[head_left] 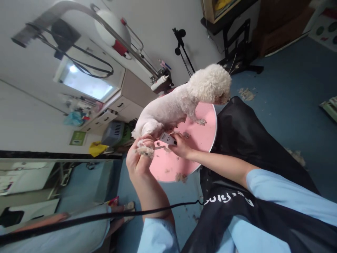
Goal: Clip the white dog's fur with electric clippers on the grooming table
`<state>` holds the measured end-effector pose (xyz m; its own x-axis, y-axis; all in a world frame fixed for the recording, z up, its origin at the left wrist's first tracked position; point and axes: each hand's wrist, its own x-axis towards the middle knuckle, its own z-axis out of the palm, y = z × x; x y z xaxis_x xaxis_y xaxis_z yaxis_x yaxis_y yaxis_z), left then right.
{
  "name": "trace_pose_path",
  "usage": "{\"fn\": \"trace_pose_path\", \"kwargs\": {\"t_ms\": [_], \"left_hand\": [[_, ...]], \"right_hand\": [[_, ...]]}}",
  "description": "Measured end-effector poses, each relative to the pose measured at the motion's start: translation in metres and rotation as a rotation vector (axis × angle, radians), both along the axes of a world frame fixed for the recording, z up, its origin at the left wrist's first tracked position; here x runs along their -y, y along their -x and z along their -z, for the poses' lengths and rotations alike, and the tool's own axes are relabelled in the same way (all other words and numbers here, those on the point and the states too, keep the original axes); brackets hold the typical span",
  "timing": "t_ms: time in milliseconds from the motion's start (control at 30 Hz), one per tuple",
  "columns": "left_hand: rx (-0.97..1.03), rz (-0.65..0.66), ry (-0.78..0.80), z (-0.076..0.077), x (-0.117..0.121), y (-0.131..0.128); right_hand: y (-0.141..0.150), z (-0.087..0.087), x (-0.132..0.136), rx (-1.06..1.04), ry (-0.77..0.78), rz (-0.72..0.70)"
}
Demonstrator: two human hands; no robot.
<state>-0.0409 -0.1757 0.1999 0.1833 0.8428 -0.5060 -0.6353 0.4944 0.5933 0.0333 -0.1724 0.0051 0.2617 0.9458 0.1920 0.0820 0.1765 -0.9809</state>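
A white dog (168,109), close-shorn on the body and curly on the head, is stood on a round pink surface (206,137). Its raised hind leg (145,151) is clasped by the closed left grip (134,160); a white clipper (167,138) is held near the belly by the curled right grip (181,146). Hair clumps (181,176) are scattered about. The left forearm (149,193) is crossed by a black cord (168,207). White apron lettering (228,199) is only partly legible; the clipper's marks are too small to be read.

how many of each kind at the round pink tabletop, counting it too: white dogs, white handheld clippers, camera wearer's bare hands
round pink tabletop: 1
white dog with curly-haired head: 1
white handheld clipper: 1
wearer's bare left hand and bare right hand: 2
total: 5
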Motion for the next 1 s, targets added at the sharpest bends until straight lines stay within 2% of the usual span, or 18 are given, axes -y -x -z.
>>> {"fn": "trace_pose_path", "kwargs": {"t_ms": [167,333,367,500,667,900,1000], "left_hand": [[0.031,-0.025,0.019,-0.001,0.003,0.002],[0.084,-0.036,0.045,-0.001,0.005,0.003],[0.083,-0.038,0.044,-0.001,0.006,0.003],[0.086,-0.039,0.044,-0.002,0.007,0.003],[0.078,-0.027,0.057,-0.002,0.008,0.004],[0.084,-0.051,0.064,-0.003,0.011,0.001],[0.105,-0.035,0.068,-0.003,0.012,0.002]], "right_hand": [[-0.008,-0.005,-0.002,0.062,-0.133,-0.029],[-0.021,-0.003,-0.018,0.08,0.048,0.095],[-0.023,-0.004,-0.022,0.097,0.045,0.092],[-0.024,-0.006,-0.034,0.132,-0.143,0.062],[-0.021,0.0,-0.043,0.149,-0.134,0.106],[-0.025,0.008,-0.045,0.171,-0.419,0.068],[-0.032,0.007,-0.046,0.194,-0.35,0.052]]}}
